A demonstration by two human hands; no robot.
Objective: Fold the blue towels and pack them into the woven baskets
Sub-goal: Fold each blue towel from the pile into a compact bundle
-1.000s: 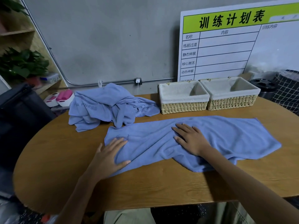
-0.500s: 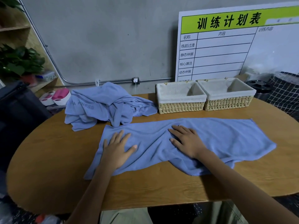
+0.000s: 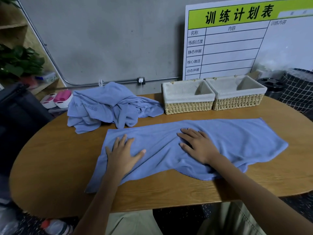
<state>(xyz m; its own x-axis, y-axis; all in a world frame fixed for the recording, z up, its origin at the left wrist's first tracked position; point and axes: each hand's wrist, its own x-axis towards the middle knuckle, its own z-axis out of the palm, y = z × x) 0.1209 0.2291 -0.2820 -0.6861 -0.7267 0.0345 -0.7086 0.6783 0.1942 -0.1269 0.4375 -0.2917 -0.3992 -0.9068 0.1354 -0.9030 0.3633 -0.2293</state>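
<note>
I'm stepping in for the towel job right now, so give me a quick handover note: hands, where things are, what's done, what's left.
Left hand: flat, fingers straight, pressing the spread towel near its left end.
Right hand: flat, pressing its middle.
Spread towel lies lengthwise across the table, wrinkled, not yet folded.
Heap of towels is crumpled at the back left.
Both baskets stand side by side at the back, nothing in them.
Left: smooth, fold, pack, then the heap.

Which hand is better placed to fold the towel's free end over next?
Probably the left hand: it lies flat near the spread towel's left end, while the right hand presses its middle.
</note>
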